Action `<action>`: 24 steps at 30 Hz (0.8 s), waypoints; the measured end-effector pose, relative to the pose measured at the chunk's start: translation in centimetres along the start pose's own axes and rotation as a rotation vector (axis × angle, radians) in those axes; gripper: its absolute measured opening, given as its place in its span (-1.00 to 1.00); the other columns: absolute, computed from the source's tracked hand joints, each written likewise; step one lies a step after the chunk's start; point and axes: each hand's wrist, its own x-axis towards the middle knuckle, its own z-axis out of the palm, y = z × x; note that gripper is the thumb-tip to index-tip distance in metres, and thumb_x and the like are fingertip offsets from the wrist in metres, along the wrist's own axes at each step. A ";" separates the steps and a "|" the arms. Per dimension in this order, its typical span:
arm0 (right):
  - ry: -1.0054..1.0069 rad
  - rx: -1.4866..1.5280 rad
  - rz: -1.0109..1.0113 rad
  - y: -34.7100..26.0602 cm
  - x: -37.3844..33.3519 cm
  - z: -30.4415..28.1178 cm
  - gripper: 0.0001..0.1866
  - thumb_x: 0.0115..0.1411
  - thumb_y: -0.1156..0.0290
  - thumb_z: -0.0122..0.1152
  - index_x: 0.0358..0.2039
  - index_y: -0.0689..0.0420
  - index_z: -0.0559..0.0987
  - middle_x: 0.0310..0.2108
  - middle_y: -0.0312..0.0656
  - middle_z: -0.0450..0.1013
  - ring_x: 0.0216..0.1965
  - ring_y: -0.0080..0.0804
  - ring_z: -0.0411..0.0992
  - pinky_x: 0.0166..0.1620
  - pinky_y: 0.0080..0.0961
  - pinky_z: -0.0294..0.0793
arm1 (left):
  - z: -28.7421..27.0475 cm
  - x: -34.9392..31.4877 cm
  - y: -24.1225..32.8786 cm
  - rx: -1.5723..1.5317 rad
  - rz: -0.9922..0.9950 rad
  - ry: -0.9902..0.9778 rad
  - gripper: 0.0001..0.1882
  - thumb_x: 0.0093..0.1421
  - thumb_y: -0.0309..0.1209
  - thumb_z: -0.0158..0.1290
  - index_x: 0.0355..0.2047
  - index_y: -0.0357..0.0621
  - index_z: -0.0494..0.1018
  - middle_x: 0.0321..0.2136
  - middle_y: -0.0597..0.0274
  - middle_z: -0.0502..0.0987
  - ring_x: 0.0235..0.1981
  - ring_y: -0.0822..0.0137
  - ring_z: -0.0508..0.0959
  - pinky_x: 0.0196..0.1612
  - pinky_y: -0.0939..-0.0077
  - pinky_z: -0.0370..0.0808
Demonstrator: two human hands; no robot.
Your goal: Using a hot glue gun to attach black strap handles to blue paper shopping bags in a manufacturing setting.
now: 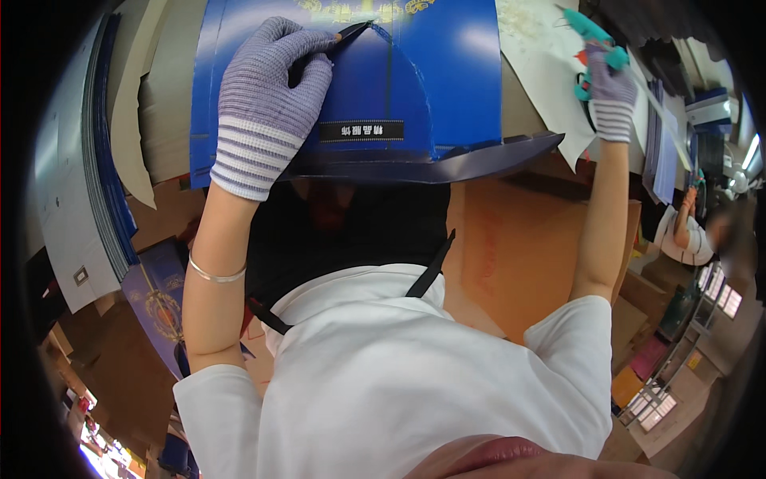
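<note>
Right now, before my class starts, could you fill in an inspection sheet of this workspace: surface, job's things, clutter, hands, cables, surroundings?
Surface: grey table, partly covered.
Job's things: blue sheet with gold print; teal glue gun; dark pointed piece, kind unclear.
Clutter: white paper at right; stacked sheets at left.
Hands: both gloved; left hand pinches the dark pointed piece over the blue sheet; right hand grips the glue gun.
Cables: none clearly seen.
Surroundings: brown cardboard below the table edge; co-worker at far right.
</note>
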 end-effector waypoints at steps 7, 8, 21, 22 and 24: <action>-0.143 -0.304 -0.097 -1.4 -3.4 -4.1 -0.39 0.19 -0.16 0.15 -0.24 0.25 0.60 -0.46 -0.13 0.51 -0.43 -0.34 0.43 -0.25 -0.45 0.40 | -0.6 -0.1 0.9 0.026 0.023 -0.028 -0.76 0.19 -0.49 0.14 -0.11 -0.14 0.60 -0.32 0.24 0.55 -0.37 0.44 0.53 -0.23 0.62 0.50; -0.068 -0.181 -0.067 -5.0 -6.8 -4.8 -0.56 0.19 0.05 0.27 -0.26 0.25 0.61 -0.52 -0.25 0.46 -0.48 -0.53 0.33 -0.31 -0.56 0.36 | -0.3 0.7 2.8 -0.052 -0.091 -0.014 -0.79 0.11 -0.57 0.10 -0.21 -0.25 0.58 -0.38 0.16 0.51 -0.40 0.36 0.51 -0.27 0.57 0.46; -0.415 -0.280 -0.934 -14.4 -12.8 -0.4 -0.78 -0.03 0.46 0.33 -0.30 0.00 0.65 -0.42 -0.27 0.45 -0.38 -0.26 0.40 -0.30 -0.35 0.38 | 0.5 -0.5 -1.2 0.014 0.061 0.033 -0.80 0.17 -0.39 0.16 -0.19 -0.06 0.64 -0.33 0.15 0.65 -0.34 0.25 0.63 -0.19 0.46 0.56; -0.417 -0.280 -0.937 -14.6 -12.4 0.0 -0.78 -0.03 0.46 0.33 -0.30 0.00 0.65 -0.42 -0.27 0.45 -0.38 -0.26 0.40 -0.30 -0.35 0.38 | 0.5 -0.5 -1.2 0.005 0.063 0.039 -0.80 0.17 -0.39 0.16 -0.19 -0.05 0.64 -0.32 0.16 0.65 -0.34 0.25 0.63 -0.19 0.46 0.56; -0.376 -0.134 -0.976 -15.1 -11.5 1.5 -0.81 0.00 0.48 0.30 -0.32 0.02 0.66 -0.40 -0.26 0.47 -0.39 -0.24 0.41 -0.29 -0.37 0.41 | 0.4 -0.4 -1.2 -0.005 0.065 0.041 -0.80 0.16 -0.39 0.16 -0.19 -0.05 0.64 -0.32 0.16 0.65 -0.34 0.25 0.63 -0.20 0.45 0.56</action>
